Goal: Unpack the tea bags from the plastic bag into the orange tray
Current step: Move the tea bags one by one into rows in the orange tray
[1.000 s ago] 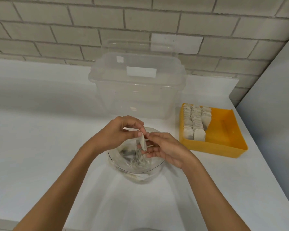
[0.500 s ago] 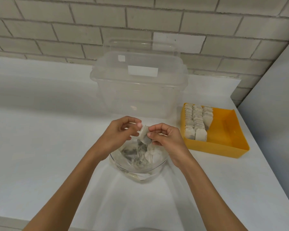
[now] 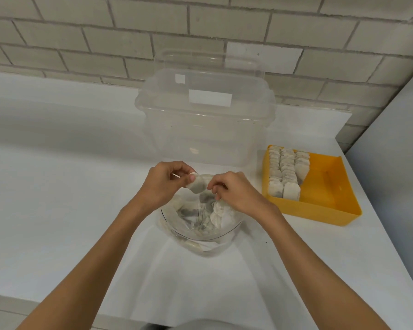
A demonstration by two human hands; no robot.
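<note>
A clear plastic bag (image 3: pixel 191 244) lies open on the white counter in front of me, with several loose tea bags (image 3: pixel 221 214) inside it. Just above its mouth, one tea bag (image 3: pixel 197 185) is pinched on its left side by my left hand (image 3: pixel 163 184) and on its right side by my right hand (image 3: pixel 234 192). The orange tray (image 3: pixel 329 198) stands to the right, holding three rows of upright tea bags (image 3: pixel 285 172) in its left half; its right half is bare.
A large clear lidded plastic box (image 3: pixel 208 120) stands right behind my hands. A brick wall runs along the back. A grey panel (image 3: pixel 396 163) rises on the right of the tray. The counter's front edge is below my forearms.
Both hands lifted a tea bag out of the bag's mouth and turned it flatter between them. The hands have spread slightly apart.
</note>
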